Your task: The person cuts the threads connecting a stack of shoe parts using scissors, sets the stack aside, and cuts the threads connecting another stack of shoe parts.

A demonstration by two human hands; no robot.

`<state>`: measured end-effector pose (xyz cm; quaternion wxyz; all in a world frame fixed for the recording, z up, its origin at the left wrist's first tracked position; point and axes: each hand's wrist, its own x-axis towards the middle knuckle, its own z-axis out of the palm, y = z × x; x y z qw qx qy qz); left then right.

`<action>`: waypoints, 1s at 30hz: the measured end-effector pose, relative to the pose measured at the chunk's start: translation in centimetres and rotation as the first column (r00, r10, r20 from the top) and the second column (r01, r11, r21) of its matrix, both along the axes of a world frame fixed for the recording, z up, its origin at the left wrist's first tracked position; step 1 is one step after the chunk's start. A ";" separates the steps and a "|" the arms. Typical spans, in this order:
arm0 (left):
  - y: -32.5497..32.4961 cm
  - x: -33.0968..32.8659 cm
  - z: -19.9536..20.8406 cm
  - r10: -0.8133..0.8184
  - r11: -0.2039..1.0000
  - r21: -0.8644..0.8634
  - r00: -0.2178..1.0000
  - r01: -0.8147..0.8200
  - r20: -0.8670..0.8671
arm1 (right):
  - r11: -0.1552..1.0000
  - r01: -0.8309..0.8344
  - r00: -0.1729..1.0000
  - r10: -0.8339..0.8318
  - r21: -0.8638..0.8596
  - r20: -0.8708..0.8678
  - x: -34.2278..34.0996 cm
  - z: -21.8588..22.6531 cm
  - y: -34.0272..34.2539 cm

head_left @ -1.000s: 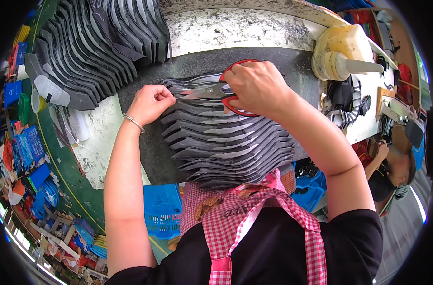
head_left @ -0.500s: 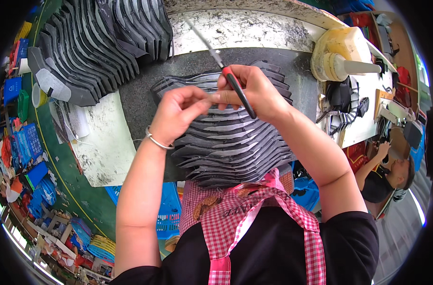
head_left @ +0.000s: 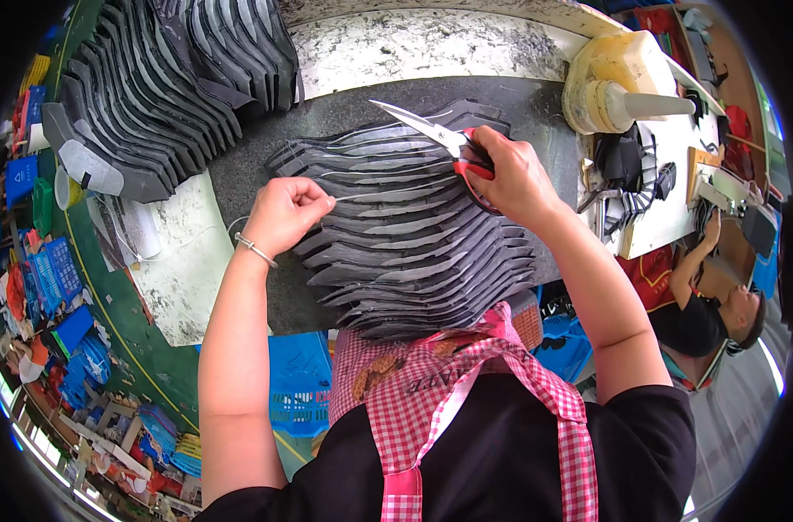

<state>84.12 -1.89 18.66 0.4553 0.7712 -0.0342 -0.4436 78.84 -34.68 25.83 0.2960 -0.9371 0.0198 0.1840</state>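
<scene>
In the head view, a pair of scissors (head_left: 457, 142) is gripped by its looped handles in the right hand (head_left: 516, 178) and is held over the far right part of a stack of dark pieces (head_left: 414, 239). The blades are of smooth, bright metal, slim and tapered to a sharp tip; the handles are finished in red and black. Whether the blades are fully closed cannot be told. The tip is pointed away from the person and to the left, and the long axis is laid on a slant, from the tip at far left to the handles at near right.

By the left hand (head_left: 285, 216), thumb and forefinger are pressed together on a thin, pale thread (head_left: 366, 197), which is stretched to the right across the pieces. A smooth metal bangle (head_left: 255, 250) is worn on that wrist.

The pieces are thin, matt and bowed, streaked with lighter grey, and are overlapped in a rippled row; each is set lengthwise from left to right. They are rested on a dark, speckled mat (head_left: 327, 113). At far left, a taller bank of similar curved pieces (head_left: 144, 96) is seen
</scene>
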 end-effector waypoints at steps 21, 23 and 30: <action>1.7 2.3 -0.9 -0.075 0.986 0.159 0.980 0.045 0.185 | 0.804 -0.462 0.785 0.567 -0.374 0.250 3.2 1.3 4.9; 1.6 2.2 -0.9 -0.074 0.988 0.146 0.976 0.045 0.206 | 0.763 -0.489 0.779 0.600 -0.422 0.181 3.7 0.8 5.8; 2.5 0.9 -1.2 0.197 0.980 -0.040 0.966 -0.193 0.165 | 0.855 -0.432 0.893 0.451 -0.287 -0.001 4.2 2.4 6.4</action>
